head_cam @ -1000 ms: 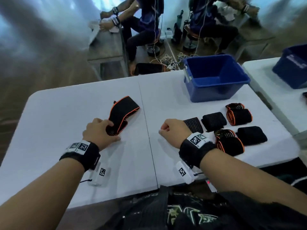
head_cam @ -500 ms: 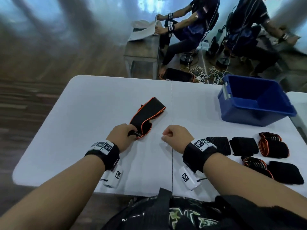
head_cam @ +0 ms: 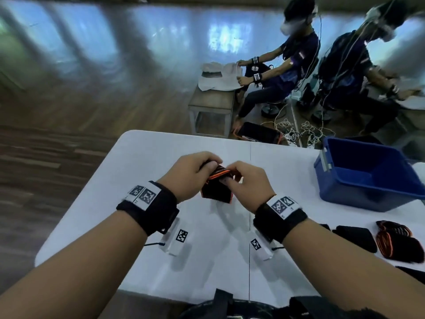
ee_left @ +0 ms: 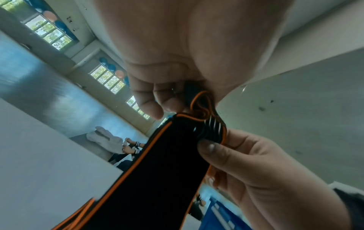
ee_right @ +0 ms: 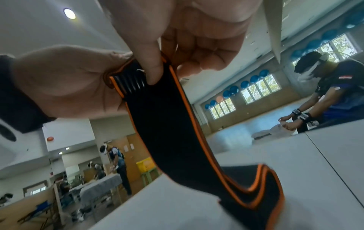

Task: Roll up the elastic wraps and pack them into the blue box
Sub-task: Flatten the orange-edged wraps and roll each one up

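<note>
Your left hand (head_cam: 188, 174) was raised above the white table (head_cam: 96, 203), its grip pinching the rolled-over top end of the black, orange-edged elastic wrap (head_cam: 217, 187). In the left wrist view the thumb and fingers (ee_left: 149, 99) were curled on a small started coil at that end. The wrap hung from both hands towards the table; the right wrist view showed its lower end (ee_right: 256, 194) lying folded on the table surface. Your right hand (head_cam: 247, 183) met the left at the same end, its grip also grasping the wrap, with the thumb pressed on the ribbed patch near the end. Further right, the blue box (head_cam: 368, 192) stood on the table's far right, well apart from your hands. Near the right edge, rolled wraps (head_cam: 397, 242) lay side by side on the table, some black, some orange-edged; their full count was cut off by the frame.
</note>
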`<state>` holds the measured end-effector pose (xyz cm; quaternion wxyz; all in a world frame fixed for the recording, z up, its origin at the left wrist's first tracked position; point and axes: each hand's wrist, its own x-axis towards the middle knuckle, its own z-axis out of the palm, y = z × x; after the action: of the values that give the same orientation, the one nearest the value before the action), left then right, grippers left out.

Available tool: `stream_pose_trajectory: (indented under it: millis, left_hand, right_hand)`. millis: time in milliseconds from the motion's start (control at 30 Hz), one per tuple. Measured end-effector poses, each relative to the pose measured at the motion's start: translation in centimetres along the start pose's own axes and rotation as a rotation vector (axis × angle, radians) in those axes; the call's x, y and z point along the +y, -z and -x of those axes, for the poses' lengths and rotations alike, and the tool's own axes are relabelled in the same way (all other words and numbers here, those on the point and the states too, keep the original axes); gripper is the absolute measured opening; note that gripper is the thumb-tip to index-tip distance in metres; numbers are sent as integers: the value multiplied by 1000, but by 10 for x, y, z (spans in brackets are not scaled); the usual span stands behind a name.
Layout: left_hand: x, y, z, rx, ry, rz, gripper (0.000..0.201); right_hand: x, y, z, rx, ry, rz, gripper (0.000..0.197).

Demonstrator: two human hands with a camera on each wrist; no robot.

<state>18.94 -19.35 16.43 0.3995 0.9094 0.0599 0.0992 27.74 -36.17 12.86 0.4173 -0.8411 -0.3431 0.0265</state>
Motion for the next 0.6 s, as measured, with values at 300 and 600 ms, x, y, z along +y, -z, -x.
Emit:
stream_pose_trajectory:
  millis: [300,600]
  left_hand:
    - [45,23,-23,189,-14,579,54]
    - [110,3,-30,403,-259,601,20]
  right_hand:
    - [-50,78,-43,338,45,-304,15]
    - [-75,116,-26,492,119,-525,20]
